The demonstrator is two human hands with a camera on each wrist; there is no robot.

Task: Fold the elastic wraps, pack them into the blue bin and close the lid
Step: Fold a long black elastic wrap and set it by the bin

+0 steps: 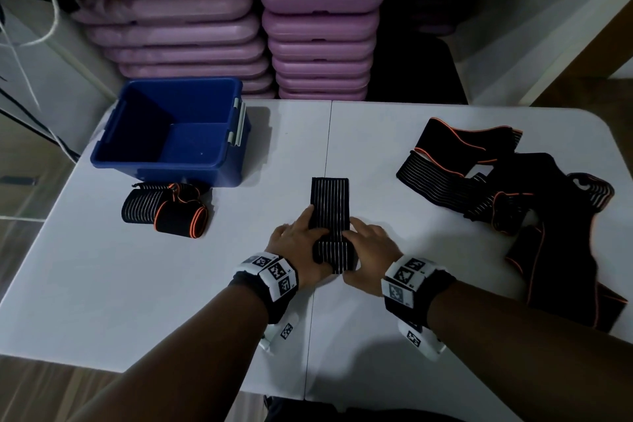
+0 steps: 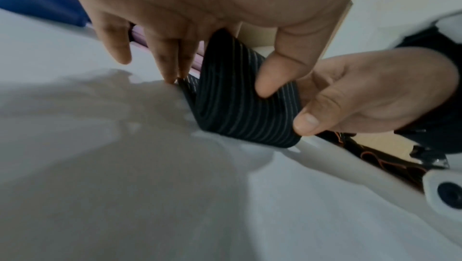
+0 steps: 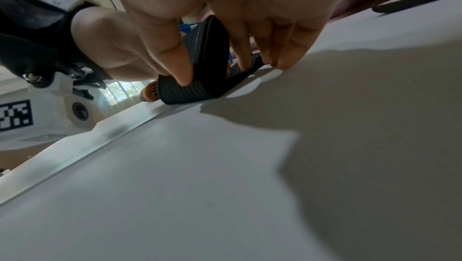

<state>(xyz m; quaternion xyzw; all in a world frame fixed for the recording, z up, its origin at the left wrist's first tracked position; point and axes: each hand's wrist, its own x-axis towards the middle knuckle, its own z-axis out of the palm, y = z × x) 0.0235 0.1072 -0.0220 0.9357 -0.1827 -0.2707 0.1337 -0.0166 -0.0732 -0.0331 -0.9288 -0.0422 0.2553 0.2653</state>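
A black elastic wrap with thin white stripes (image 1: 330, 202) lies along the middle of the white table (image 1: 137, 284). Its near end is rolled up between both hands. My left hand (image 1: 298, 243) pinches the roll (image 2: 240, 107) with thumb and fingertips from the left. My right hand (image 1: 368, 250) pinches the same roll (image 3: 197, 79) from the right. The open blue bin (image 1: 171, 134) stands at the back left, with nothing visible inside. Rolled wraps (image 1: 168, 209) with orange edging lie just in front of it. No lid is in view.
A loose heap of black wraps with orange trim (image 1: 513, 181) covers the table's right side and hangs over its edge. Stacked purple cases (image 1: 318, 34) fill the shelf behind the table. White cables (image 1: 41, 10) hang at the far left.
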